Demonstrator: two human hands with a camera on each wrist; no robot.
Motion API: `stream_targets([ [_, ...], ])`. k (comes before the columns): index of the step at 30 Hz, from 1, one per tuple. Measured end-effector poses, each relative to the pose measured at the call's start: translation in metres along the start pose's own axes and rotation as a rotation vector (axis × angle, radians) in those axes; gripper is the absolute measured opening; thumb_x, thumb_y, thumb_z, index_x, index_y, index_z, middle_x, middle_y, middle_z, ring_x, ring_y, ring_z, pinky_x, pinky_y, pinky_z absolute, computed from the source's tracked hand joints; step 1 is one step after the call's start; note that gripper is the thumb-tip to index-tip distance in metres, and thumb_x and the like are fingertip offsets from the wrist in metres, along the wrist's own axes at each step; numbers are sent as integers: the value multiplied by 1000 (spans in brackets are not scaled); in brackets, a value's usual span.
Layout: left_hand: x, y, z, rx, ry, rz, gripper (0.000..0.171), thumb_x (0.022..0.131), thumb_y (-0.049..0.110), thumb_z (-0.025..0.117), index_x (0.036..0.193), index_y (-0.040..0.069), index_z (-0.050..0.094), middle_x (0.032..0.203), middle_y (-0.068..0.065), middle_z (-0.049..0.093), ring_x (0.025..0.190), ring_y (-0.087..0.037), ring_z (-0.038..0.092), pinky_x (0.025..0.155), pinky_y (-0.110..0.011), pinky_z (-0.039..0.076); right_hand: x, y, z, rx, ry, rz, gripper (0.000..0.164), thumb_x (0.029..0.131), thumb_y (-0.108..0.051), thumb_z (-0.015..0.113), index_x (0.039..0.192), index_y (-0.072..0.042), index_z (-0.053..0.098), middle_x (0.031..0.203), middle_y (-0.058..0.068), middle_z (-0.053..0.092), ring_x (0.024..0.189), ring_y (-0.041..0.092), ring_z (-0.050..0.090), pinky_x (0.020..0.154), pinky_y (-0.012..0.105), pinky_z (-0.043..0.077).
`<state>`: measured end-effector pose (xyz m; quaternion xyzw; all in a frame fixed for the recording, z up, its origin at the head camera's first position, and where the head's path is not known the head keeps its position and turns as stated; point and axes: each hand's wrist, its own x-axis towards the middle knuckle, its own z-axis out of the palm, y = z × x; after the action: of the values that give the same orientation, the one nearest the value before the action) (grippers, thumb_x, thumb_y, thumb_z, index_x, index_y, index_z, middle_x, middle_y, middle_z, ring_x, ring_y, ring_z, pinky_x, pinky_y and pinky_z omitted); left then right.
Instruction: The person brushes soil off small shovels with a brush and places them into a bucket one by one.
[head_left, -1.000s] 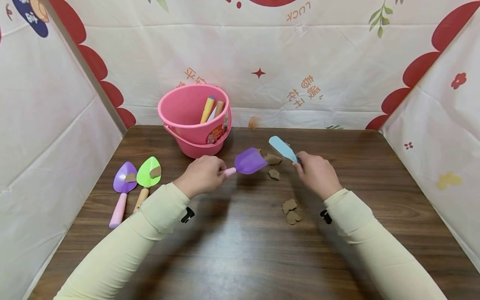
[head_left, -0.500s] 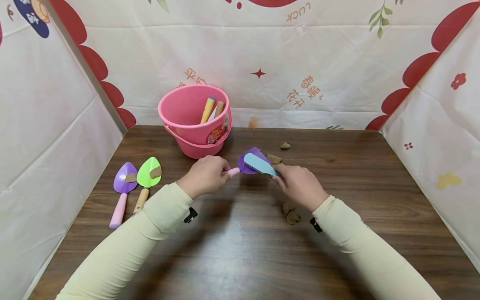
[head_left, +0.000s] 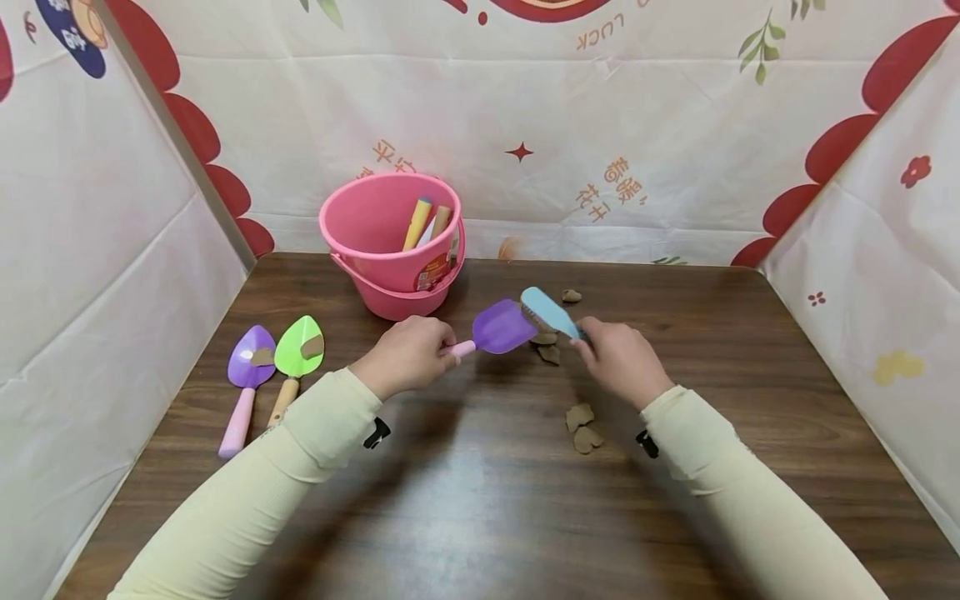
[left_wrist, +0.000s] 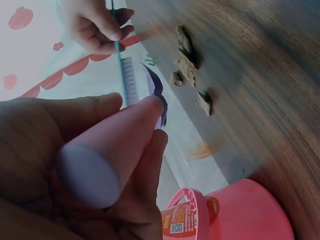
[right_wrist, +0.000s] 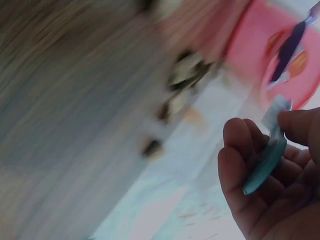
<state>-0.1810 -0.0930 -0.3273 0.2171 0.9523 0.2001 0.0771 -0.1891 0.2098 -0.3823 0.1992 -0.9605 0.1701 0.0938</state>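
In the head view my left hand point(head_left: 405, 357) grips the pink handle of a small toy shovel point(head_left: 504, 327) with a purple blade, held above the table and pointing right. My right hand point(head_left: 624, 360) holds a light blue brush point(head_left: 550, 312), bristles toward the shovel's right edge. Crumpled brown dry-leaf pieces point(head_left: 549, 355) lie on the table just below and right of the blade. The left wrist view shows thumb and fingers around the handle point(left_wrist: 120, 150). Curled fingers hold the brush point(right_wrist: 267, 165) in the blurred right wrist view.
A pink bucket point(head_left: 390, 279) with several handles inside stands at the back left. A purple trowel point(head_left: 251, 354) and a green trowel point(head_left: 292, 354), each bearing a brown piece, lie at left. More leaf pieces point(head_left: 579, 417) lie nearer the front; one piece point(head_left: 572, 296) lies behind.
The brush swept left over the purple blade, then came back right to the blade's edge. Leaf pieces beside the blade shifted slightly. My left hand with the shovel stayed nearly still.
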Motion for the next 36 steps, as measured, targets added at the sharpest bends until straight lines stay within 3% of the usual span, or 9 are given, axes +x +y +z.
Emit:
stream_targets([
  [5,1,1,3,-17,-46,-6,18,88,23,77,93,7,72,74,0,62,72,-18,55,67,-32,45,-4,-29,2,4,-26,-135,12,95,-15,67,100,-4,62,72,0,59,54,11,46,50,32,40],
  [9,1,2,3,-2,-73,0,20,88,25,76,96,8,73,76,-1,61,74,-18,55,69,-32,45,-5,-40,5,-25,-48,-177,12,95,-15,68,96,-6,61,71,-2,57,55,10,46,52,31,42],
  [12,1,2,3,26,-65,7,18,89,25,76,96,9,74,77,0,62,75,-18,55,69,-33,45,-3,-36,7,-28,-48,-166,11,95,-14,68,97,-5,62,72,-1,59,56,10,47,52,32,42],
  [22,1,-2,5,55,-42,15,12,90,23,74,90,11,74,74,2,61,71,-16,55,61,-32,44,0,-4,4,-41,2,-8,10,96,-14,65,96,-4,61,68,2,54,53,17,45,49,36,38],
  [26,3,-2,6,53,-41,13,13,90,23,73,89,11,73,73,1,60,70,-17,55,61,-32,44,-3,-18,2,-28,14,-51,12,95,-15,67,95,-6,60,67,1,54,52,15,44,48,34,38],
  [31,4,0,6,51,-40,11,14,90,24,74,92,10,72,75,1,61,72,-18,55,62,-32,44,-7,-38,4,-22,-28,-159,16,95,-15,68,105,-3,64,76,2,63,56,11,49,52,33,44],
  [33,4,1,7,55,-37,16,14,91,25,73,92,11,72,75,1,61,72,-18,54,62,-32,44,-7,-38,6,-29,-42,-166,22,95,-15,68,112,-1,65,80,4,66,59,11,51,54,34,46],
  [36,4,3,8,67,-30,24,13,91,25,73,89,11,72,74,1,60,71,-17,54,60,-33,44,-6,-30,6,-33,-57,-122,19,95,-14,68,109,-2,65,79,4,66,57,12,51,53,34,45],
])
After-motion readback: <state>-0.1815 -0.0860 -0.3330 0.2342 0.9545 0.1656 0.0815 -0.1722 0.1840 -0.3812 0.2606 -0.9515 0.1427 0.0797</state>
